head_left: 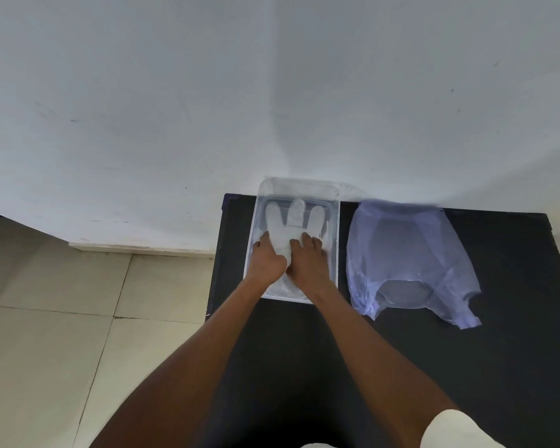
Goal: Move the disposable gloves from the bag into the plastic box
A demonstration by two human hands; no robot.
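Observation:
A clear plastic box (336, 240) lies on the black table, its far end against the wall. Inside it a whitish disposable glove (296, 218) lies flat with its fingers pointing away from me. Both my hands rest on the glove's palm part inside the box. My left hand (269, 260) and my right hand (307, 261) sit side by side with fingers curled down on the glove; whether they pinch it or only press it is unclear. The bluish translucent bag (408, 260) lies flat to the right of the box, its mouth toward me.
The black table (466, 367) stands against a white wall (207, 108). Its left edge runs just left of the box, with a tiled floor (62, 334) below. The box's clear lid (349, 189) leans on the wall behind it.

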